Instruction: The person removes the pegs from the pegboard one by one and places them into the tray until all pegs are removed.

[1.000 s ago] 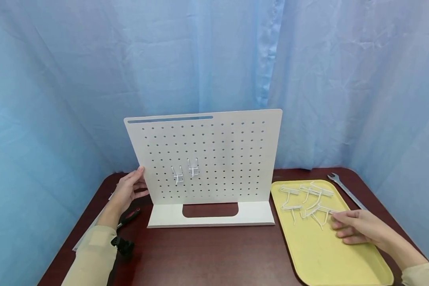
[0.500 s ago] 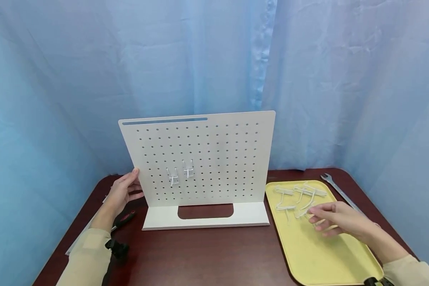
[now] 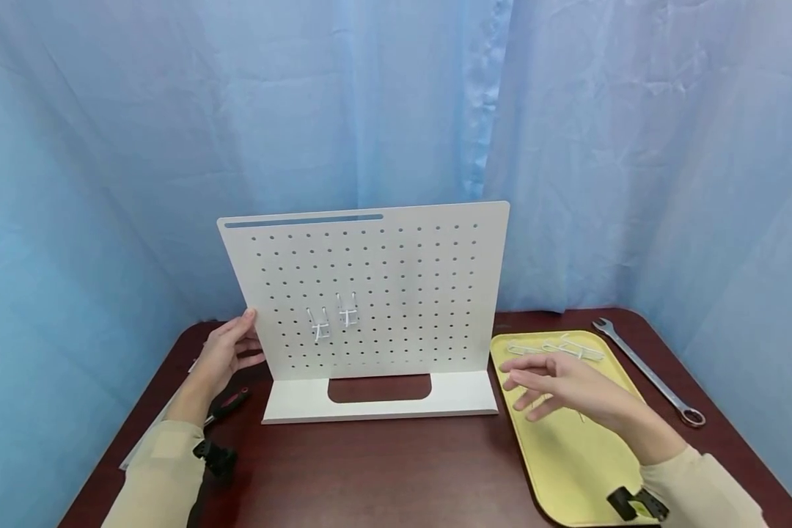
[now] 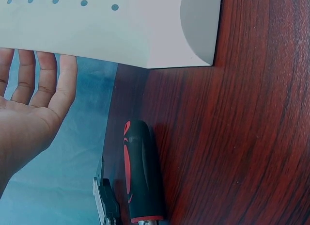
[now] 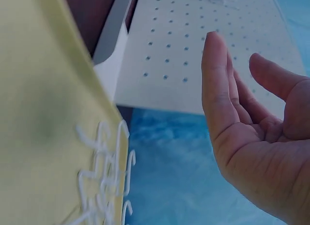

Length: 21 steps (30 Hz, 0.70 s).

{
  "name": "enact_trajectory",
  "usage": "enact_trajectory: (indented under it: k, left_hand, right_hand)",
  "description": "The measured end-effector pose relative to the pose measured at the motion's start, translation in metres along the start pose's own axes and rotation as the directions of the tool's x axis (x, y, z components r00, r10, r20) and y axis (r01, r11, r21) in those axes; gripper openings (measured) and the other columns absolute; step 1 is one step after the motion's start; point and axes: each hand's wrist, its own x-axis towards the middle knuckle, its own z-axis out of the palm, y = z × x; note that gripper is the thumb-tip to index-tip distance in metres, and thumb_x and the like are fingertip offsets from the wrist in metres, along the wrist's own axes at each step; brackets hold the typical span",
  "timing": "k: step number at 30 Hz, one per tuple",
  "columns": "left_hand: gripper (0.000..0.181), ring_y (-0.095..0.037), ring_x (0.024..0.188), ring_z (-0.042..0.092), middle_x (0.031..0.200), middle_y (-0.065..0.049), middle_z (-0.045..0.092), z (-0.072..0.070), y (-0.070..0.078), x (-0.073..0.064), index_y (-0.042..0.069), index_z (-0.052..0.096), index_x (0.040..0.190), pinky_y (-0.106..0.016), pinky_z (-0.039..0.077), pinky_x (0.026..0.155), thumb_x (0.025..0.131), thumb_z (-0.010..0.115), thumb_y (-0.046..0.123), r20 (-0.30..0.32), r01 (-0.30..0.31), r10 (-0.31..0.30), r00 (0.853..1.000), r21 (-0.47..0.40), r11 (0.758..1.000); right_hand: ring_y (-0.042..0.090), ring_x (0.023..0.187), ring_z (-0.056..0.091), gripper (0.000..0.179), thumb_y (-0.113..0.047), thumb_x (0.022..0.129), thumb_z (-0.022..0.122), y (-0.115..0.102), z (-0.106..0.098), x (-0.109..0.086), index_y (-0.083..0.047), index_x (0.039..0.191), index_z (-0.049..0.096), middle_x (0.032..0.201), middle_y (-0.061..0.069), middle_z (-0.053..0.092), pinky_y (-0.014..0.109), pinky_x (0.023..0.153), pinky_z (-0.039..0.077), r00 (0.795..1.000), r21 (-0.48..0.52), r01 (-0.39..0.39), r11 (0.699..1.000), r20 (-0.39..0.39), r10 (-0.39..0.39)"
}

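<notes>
We count two wire hooks point(image 3: 348, 315) on one white pegboard point(image 3: 386, 293) on the table point(image 3: 383, 469), the left grip point(image 3: 229, 348) pinching its left edge, fingertips hidden behind, the right grip point(image 3: 561, 385) loosely spread over one yellow tray point(image 3: 581, 477), covering loose hooks point(image 5: 117, 159) we cannot count.

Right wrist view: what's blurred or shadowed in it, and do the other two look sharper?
Right wrist: yellow tray blurred, with a soft dark shadow; white hooks soft too. Left wrist: black-and-red handle reasonably sharp. Head: holes distinct across the pegboard, faint shadow on the tray.
</notes>
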Motion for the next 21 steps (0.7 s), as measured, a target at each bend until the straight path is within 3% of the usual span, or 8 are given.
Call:
enact_trajectory:
  k: [11, 16, 21]
  left_hand:
    - [0.051, -0.019, 0.099, 0.064, 0.111, -0.006, 0.060, -0.002, 0.001, -0.001, 0.009, 0.062, 0.114, -0.037, 0.059, 0.085, 0.102, 0.052, 0.057, -0.001, -0.004, 0.004, 1.000, -0.007, 1.000]
    - [0.051, -0.019, 0.098, 0.065, 0.112, -0.010, 0.061, -0.001, 0.000, -0.001, 0.008, 0.062, 0.113, -0.040, 0.059, 0.087, 0.102, 0.052, 0.057, 0.008, 0.000, 0.000, 1.000, -0.014, 1.000]
    - [0.051, -0.020, 0.097, 0.066, 0.111, -0.011, 0.063, -0.001, 0.001, 0.000, 0.008, 0.063, 0.114, -0.040, 0.059, 0.087, 0.103, 0.051, 0.056, 0.014, -0.005, 0.005, 1.000, -0.013, 1.000]
  right_hand:
    - [0.036, 0.108, 0.068, 0.058, -0.025, 0.103, 0.064, -0.022, 0.051, 0.056, 0.010, 0.145, 0.044, 0.130, 0.021, 0.062, 0.047, 0.085, 0.059, 0.997, 0.130, 0.079, 0.988, -0.023, -0.076]
    - [0.038, 0.114, 0.066, 0.058, -0.024, 0.104, 0.062, -0.024, 0.082, 0.087, 0.009, 0.147, 0.041, 0.142, 0.029, 0.052, 0.049, 0.089, 0.058, 0.995, 0.317, 0.094, 0.944, -0.022, -0.092]
    - [0.042, 0.120, 0.061, 0.057, -0.025, 0.105, 0.059, -0.030, 0.113, 0.117, 0.008, 0.149, 0.040, 0.147, 0.029, 0.047, 0.048, 0.091, 0.057, 0.996, 0.436, 0.076, 0.897, 0.010, -0.090]
